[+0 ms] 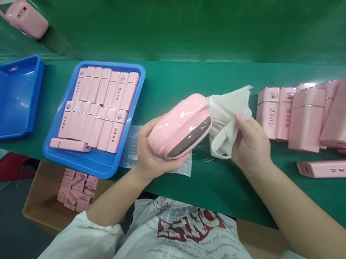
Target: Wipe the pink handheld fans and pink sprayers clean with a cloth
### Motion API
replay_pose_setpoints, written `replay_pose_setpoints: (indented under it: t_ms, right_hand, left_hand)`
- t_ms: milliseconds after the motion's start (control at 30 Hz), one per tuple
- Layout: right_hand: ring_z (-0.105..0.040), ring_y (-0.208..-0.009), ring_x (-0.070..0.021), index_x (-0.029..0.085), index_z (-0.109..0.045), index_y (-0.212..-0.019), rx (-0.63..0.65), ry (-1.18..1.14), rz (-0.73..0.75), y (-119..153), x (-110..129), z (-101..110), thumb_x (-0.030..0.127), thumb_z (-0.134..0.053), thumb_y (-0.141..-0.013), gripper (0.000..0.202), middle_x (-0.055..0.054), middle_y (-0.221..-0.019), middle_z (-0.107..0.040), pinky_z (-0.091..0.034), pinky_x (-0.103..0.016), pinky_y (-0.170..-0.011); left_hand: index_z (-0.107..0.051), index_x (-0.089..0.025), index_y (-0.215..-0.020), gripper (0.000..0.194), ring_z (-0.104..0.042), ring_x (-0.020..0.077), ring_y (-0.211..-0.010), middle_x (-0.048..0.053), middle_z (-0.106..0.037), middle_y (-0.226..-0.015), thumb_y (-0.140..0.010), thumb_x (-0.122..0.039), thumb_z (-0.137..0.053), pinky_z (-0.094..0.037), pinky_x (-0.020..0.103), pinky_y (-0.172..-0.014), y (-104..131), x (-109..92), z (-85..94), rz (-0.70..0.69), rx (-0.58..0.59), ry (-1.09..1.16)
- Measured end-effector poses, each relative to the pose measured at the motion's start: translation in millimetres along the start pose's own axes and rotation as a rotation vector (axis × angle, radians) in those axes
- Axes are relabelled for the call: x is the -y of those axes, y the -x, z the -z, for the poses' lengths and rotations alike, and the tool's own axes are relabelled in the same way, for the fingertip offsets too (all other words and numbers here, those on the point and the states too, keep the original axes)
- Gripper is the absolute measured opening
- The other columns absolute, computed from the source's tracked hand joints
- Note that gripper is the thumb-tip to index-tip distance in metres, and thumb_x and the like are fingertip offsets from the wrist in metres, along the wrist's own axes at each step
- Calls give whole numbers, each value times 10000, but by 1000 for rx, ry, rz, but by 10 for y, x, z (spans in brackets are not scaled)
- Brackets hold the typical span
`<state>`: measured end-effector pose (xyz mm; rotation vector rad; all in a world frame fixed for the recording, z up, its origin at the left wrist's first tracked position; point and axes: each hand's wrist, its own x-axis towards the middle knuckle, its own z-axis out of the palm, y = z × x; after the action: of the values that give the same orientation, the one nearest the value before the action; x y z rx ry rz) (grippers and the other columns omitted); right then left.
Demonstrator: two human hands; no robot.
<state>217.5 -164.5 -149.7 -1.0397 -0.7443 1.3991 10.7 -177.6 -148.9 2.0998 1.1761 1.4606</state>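
Above the green table [216, 187], in the middle of the view, the left hand [152, 154] holds a glossy pink device [182, 124], with its fingers and thumb curved around the lower part. The device is tilted, and a dark, long panel shows on its side. The right hand [253, 143] is closed narrowly on a white cloth [226, 120], pinching it between thumb and fingers. The cloth hangs just beside the device; whether they touch, one cannot tell. Below the left hand lies a sheet of bubble wrap [183, 167]. To the left, a blue tray [91, 163] bears two rows of slim pink units [93, 124]. To the right stand several pink units, and one long unit [335, 167] lies flat near them.
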Motion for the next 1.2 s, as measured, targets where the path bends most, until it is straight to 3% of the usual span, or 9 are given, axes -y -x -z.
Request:
replay_pose_setpoints:
  t_ms: [233, 300, 433, 500, 667, 800, 967, 1100, 1200]
  right_hand:
    - [-600, -820, -227, 221, -596, -1134, 184, 884, 692, 215, -73, -41, 338, -369, -957, 311, -74, -847, -607, -509, -367, -749]
    - [-570, -795, -217, 230, -577, -1152, 265, 986, 898, 243, -106, -121, 225, -379, -930, 298, -67, -847, -592, -485, -350, -711]
    - [-552, -790, -217, 258, -627, -1098, 540, 1014, 1167, 310, -192, -240, 135, -457, -836, 336, -30, -756, -577, -472, -391, -817]
    - [-574, -853, -237, 274, -650, -1064, 517, 1026, 1176, 313, -206, -228, 156, -480, -832, 312, -41, -799, -601, -470, -434, -876]
    - [-635, -797, -240, 197, -624, -1100, 203, 1057, 975, 243, -146, -167, 126, -422, -879, 307, -91, -832, -636, -549, -401, -761]
    - [-639, -1008, -313, 225, -581, -1251, 343, 1046, 1151, 272, -163, -223, 156, -502, -833, 431, -123, -1057, -658, -526, -491, -921]
    - [-608, -1112, -354, 299, -483, -1404, 399, 977, 1145, 335, -276, -32, 139, -602, -784, 651, -101, -1179, -649, -514, -506, -961]
    - [-678, -944, -314, 354, -671, -1193, 457, 1040, 1073, 371, -336, 205, 211, -649, -773, 444, -58, -998, -714, -573, -463, -865]
    - [-693, -892, -312, 313, -764, -982, 491, 1201, 881, 407, -340, 242, 323, -615, -800, 236, -72, -939, -732, -587, -457, -838]
  left_hand:
    - [-432, -191, -1267, 792, -638, 200, -948, 64, -608, -1104, -651, -589, -729, -549, 313, -799, 6, -87, -44, 112, 27, -33]
    - [-435, -196, -1269, 778, -646, 206, -933, 67, -629, -1106, -674, -621, -697, -554, 313, -772, 2, -96, -40, 166, 36, -59]
    - [-499, -263, -1228, 380, -674, 187, -879, 57, -682, -1104, -929, -490, -437, -546, 306, -692, 12, -71, -20, 264, 32, -104]
    - [-499, -269, -1239, 385, -680, 200, -907, 60, -678, -1149, -926, -486, -441, -548, 318, -715, 14, -72, -11, 281, 49, -116]
    - [-450, -204, -1300, 834, -671, 249, -995, 91, -651, -1209, -619, -590, -740, -551, 334, -832, -4, -133, -17, 247, 102, -130]
    - [-451, -185, -1302, 777, -676, 255, -1005, 124, -644, -1242, -686, -601, -678, -556, 312, -776, -11, -129, -44, 121, 57, -160]
    - [-485, -164, -1288, 585, -673, 227, -983, 120, -676, -1163, -859, -562, -486, -531, 301, -791, -20, -135, -69, 51, 57, -192]
    - [-495, -165, -1308, 498, -655, 202, -981, 107, -676, -1143, -948, -460, -317, -508, 295, -831, -29, -176, -75, 81, 100, -215]
    - [-486, -171, -1324, 467, -646, 190, -1002, 100, -670, -1163, -959, -379, -282, -499, 294, -863, -28, -189, -77, 107, 114, -231]
